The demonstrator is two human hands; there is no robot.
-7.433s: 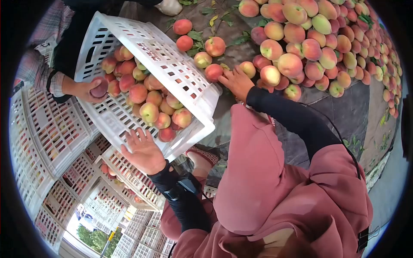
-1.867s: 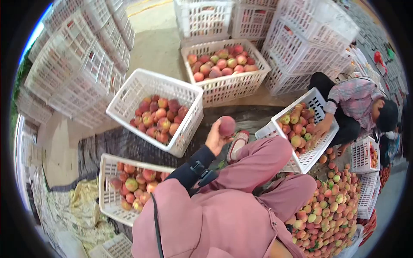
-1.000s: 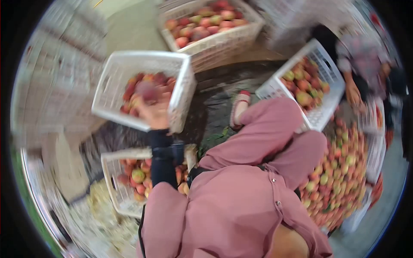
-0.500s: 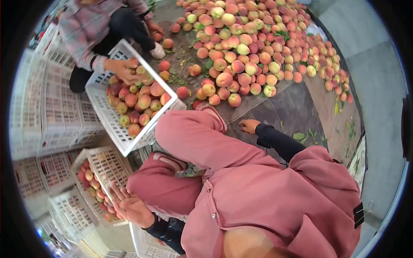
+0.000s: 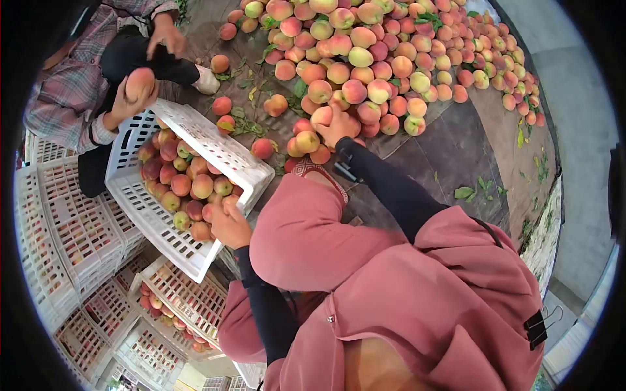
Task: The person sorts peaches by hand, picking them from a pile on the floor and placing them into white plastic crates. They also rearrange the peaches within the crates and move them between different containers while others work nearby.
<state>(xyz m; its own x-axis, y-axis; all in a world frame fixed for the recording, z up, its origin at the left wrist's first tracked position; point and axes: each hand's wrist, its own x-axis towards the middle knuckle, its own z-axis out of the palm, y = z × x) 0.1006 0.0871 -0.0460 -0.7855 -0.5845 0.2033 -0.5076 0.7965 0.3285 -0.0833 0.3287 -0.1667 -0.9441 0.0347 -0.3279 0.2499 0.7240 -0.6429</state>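
My right hand [image 5: 340, 125] is closed round a peach [image 5: 321, 116] at the near edge of the big peach pile [image 5: 365, 55]. My left hand [image 5: 231, 223] reaches over the near end of a white plastic crate [image 5: 189, 264], its curled fingers against a peach [image 5: 208, 212] inside. The fingertips are partly hidden. The crate is tilted and partly filled with red and yellow-green peaches. Across from me, a co-worker holds a peach [image 5: 139, 85] above the crate's far end; that person's other hand [image 5: 167, 38] is near their knee.
Several loose peaches [image 5: 263, 148] and leaves lie on the dark ground sheet [image 5: 450, 153] between crate and pile. Stacked white crates [image 5: 78, 215] stand on the left. Another crate holding peaches [image 5: 182, 293] is beside my leg. A grey wall [image 5: 580, 130] runs along the right.
My left hand has moved up from beside the lower crate into the tilted crate. My right hand has gone from the ground sheet to a peach at the pile. The co-worker has lifted a peach.
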